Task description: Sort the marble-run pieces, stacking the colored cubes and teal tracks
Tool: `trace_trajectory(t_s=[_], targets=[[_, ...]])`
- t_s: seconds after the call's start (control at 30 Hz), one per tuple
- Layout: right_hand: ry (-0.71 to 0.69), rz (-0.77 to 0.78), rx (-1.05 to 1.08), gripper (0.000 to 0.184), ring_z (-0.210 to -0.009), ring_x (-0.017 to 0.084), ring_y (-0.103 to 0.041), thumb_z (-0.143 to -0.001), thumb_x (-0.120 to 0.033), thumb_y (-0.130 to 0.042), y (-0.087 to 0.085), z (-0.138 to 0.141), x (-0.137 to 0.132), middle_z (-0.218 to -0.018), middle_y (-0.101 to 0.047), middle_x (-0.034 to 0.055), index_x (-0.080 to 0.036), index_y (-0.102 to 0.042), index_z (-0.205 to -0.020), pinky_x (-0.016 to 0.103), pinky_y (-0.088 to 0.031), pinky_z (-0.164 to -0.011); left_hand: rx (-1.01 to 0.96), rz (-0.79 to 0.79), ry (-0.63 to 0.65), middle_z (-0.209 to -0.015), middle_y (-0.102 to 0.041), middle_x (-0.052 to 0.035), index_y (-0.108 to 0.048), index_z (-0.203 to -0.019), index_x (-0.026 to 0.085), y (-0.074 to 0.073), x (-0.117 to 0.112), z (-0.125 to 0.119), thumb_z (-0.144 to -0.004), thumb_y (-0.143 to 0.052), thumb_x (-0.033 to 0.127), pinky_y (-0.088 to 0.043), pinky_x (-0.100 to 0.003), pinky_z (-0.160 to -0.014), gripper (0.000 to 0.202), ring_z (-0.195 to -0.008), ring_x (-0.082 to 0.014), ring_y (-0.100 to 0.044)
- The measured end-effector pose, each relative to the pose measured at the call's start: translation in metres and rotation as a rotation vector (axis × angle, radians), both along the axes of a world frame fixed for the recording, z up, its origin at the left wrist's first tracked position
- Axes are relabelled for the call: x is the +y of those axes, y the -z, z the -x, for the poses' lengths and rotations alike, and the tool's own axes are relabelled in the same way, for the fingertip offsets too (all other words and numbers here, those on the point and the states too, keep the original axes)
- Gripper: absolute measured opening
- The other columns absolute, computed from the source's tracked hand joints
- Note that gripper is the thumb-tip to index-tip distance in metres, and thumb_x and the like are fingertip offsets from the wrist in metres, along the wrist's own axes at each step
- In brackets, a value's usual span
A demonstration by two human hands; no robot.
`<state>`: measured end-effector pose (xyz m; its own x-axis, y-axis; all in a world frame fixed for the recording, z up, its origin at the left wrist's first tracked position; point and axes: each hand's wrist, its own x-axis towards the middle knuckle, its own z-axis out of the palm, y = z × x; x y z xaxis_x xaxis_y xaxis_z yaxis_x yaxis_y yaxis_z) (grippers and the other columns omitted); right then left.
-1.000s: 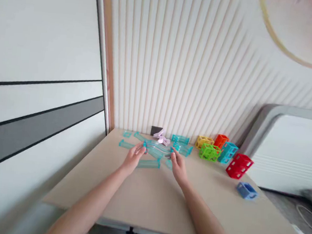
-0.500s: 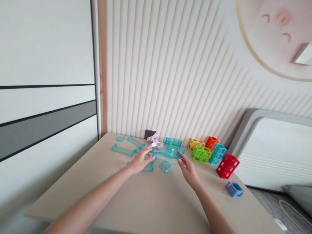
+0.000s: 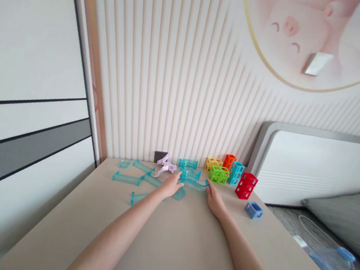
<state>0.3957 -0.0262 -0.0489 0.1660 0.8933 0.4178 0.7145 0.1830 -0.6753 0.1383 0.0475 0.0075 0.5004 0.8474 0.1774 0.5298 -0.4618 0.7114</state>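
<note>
A wavy, see-through teal track piece (image 3: 195,183) spans the gap between my two hands. My left hand (image 3: 171,186) grips its left end with thumb and fingers. At the other end, my right hand (image 3: 215,198) has its fingertips closed on the track's edge. Just under my left hand lies a small teal ring-shaped piece (image 3: 179,194), partly covered. Behind the held track are a teal curved piece (image 3: 192,174) and another teal piece (image 3: 188,164) by the wall. My left forearm hides part of a straight teal track (image 3: 137,198).
More teal tracks (image 3: 126,178) lie to the left. A pale purple piece (image 3: 166,166) is near the wall. Open-frame blocks stand at right: yellow (image 3: 213,164), green (image 3: 218,175), orange (image 3: 229,161), cyan (image 3: 235,173), red (image 3: 246,186), blue (image 3: 254,210).
The view has swung to the right. Both hands and the wavy track have shifted right across the table, closer to the green block. The small ring-shaped piece now sits beside my left hand.
</note>
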Motion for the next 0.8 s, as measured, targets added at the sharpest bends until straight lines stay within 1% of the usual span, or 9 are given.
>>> trace_trajectory(t_s=[0.17, 0.27, 0.37, 0.43, 0.5, 0.57, 0.6, 0.67, 0.8], targets=[[-0.036, 0.037, -0.014, 0.056, -0.136, 0.027, -0.048, -0.096, -0.044, -0.036, 0.004, 0.001, -0.001, -0.145, -0.053, 0.0134, -0.02, -0.043, -0.147, 0.051, -0.034, -0.116, 0.037, -0.026, 0.028, -0.127, -0.065, -0.0155, -0.046, -0.142, 0.016, 0.003, -0.001, 0.002, -0.085, -0.064, 0.023, -0.046, -0.038, -0.099, 0.06, -0.116, -0.0277, -0.063], [-0.057, 0.046, -0.024, 0.056, -0.137, 0.027, -0.047, -0.096, -0.039, -0.036, 0.003, 0.003, -0.004, -0.147, -0.051, 0.014, -0.02, -0.04, -0.148, 0.051, -0.033, -0.116, 0.047, -0.036, 0.039, -0.126, -0.066, -0.0145, -0.046, -0.142, 0.017, 0.004, -0.001, 0.004, -0.085, -0.063, 0.024, -0.045, -0.038, -0.1, 0.059, -0.115, -0.0282, -0.062], [-0.069, 0.047, -0.036, 0.054, -0.136, 0.027, -0.048, -0.096, -0.036, -0.036, -0.001, 0.005, -0.007, -0.146, -0.052, 0.0134, -0.021, -0.041, -0.147, 0.049, -0.034, -0.115, 0.051, -0.037, 0.046, -0.121, -0.068, -0.0128, -0.047, -0.141, 0.018, 0.003, -0.002, 0.007, -0.085, -0.062, 0.025, -0.045, -0.039, -0.099, 0.058, -0.114, -0.0284, -0.063], [-0.081, 0.039, -0.058, 0.05, -0.131, 0.026, -0.052, -0.096, -0.034, -0.035, -0.006, 0.007, -0.01, -0.14, -0.056, 0.0137, -0.021, -0.047, -0.143, 0.047, -0.038, -0.112, 0.048, -0.037, 0.049, -0.123, -0.067, -0.0133, -0.046, -0.141, 0.017, 0.002, -0.005, 0.009, -0.084, -0.062, 0.025, -0.045, -0.04, -0.1, 0.059, -0.116, -0.0287, -0.062], [-0.094, 0.026, -0.081, 0.045, -0.123, 0.025, -0.057, -0.097, -0.032, -0.034, -0.01, 0.008, -0.012, -0.13, -0.061, 0.0133, -0.022, -0.054, -0.137, 0.046, -0.042, -0.108, 0.039, -0.043, 0.052, -0.131, -0.062, -0.0152, -0.041, -0.144, 0.016, 0.002, -0.01, 0.009, -0.083, -0.064, 0.028, -0.043, -0.041, -0.103, 0.067, -0.121, -0.0293, -0.058], [-0.099, 0.013, -0.09, 0.043, -0.118, 0.025, -0.06, -0.097, -0.03, -0.033, -0.014, 0.008, -0.014, -0.123, -0.063, 0.0126, -0.022, -0.058, -0.131, 0.045, -0.045, -0.105, 0.028, -0.049, 0.059, -0.14, -0.055, -0.0174, -0.033, -0.149, 0.015, 0.002, -0.017, 0.009, -0.078, -0.07, 0.031, -0.041, -0.042, -0.106, 0.082, -0.127, -0.0306, -0.054], [-0.097, 0.009, -0.089, 0.042, -0.117, 0.025, -0.061, -0.097, -0.03, -0.033, -0.015, 0.008, -0.014, -0.122, -0.063, 0.0126, -0.022, -0.06, -0.129, 0.045, -0.046, -0.104, 0.025, -0.047, 0.065, -0.141, -0.054, -0.0184, -0.029, -0.151, 0.014, 0.002, -0.02, 0.009, -0.075, -0.072, 0.032, -0.041, -0.042, -0.106, 0.089, -0.128, -0.0313, -0.053], [-0.087, 0.002, -0.085, 0.041, -0.117, 0.025, -0.06, -0.096, -0.029, -0.034, -0.017, 0.008, -0.014, -0.122, -0.063, 0.0129, -0.021, -0.061, -0.125, 0.046, -0.045, -0.104, 0.03, -0.029, 0.077, -0.137, -0.057, -0.0198, -0.021, -0.153, 0.012, 0.002, -0.027, 0.009, -0.072, -0.074, 0.033, -0.043, -0.042, -0.103, 0.099, -0.124, -0.0323, -0.055], [-0.056, -0.006, -0.078, 0.04, -0.116, 0.026, -0.06, -0.096, -0.028, -0.033, -0.017, 0.004, -0.013, -0.12, -0.063, 0.0142, -0.019, -0.064, -0.12, 0.046, -0.044, -0.105, 0.098, 0.018, 0.071, -0.123, -0.065, -0.0189, -0.009, -0.156, 0.009, -0.003, -0.036, 0.011, -0.071, -0.072, 0.033, -0.047, -0.04, -0.094, 0.109, -0.112, -0.0323, -0.062]])
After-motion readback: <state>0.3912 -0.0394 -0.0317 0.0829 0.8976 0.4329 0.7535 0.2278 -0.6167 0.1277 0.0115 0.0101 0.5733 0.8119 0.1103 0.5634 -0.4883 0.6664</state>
